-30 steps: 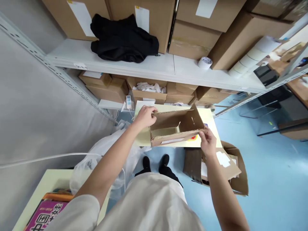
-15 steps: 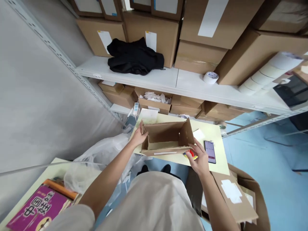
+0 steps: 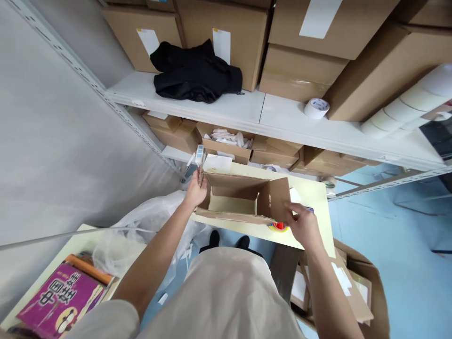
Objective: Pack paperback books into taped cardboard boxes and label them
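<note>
A small cardboard box with an open top is held above the pale yellow table; the tabletop shows through its middle. My left hand grips its left end, fingers closed on the cardboard edge. At the other end, my right hand pinches the outer edge of the right flap, which is folded outward. Under the box's right front corner lies a red and yellow tape roll. My right hand mostly covers a phone on the table.
Shelves ahead hold cardboard boxes, a black garment and white tape rolls. To the left are clear plastic wrap and a purple printed package. A large carton with cardboard scraps stands at lower right.
My right hand has shifted from the box's right side to the flap, which now leans outward to the right. The box and my left hand have moved slightly left in view.
</note>
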A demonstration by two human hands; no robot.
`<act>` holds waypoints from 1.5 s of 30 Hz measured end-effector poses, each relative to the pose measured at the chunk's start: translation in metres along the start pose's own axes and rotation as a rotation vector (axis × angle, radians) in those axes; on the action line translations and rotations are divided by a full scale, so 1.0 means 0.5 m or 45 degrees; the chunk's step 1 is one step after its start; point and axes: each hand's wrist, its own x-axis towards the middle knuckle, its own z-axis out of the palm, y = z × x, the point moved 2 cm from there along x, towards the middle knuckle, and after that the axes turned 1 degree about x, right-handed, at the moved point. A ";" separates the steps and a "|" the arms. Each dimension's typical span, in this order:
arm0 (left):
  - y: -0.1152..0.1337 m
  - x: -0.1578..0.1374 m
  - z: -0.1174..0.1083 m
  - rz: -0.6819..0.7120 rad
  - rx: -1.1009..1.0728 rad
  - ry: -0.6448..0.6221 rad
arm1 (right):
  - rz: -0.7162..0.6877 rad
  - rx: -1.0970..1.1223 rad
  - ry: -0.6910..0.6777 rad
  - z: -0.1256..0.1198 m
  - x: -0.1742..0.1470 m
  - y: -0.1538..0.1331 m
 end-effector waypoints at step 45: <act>-0.120 -0.008 0.050 0.530 0.098 -0.265 | 0.039 -0.444 -0.742 0.091 0.169 -0.078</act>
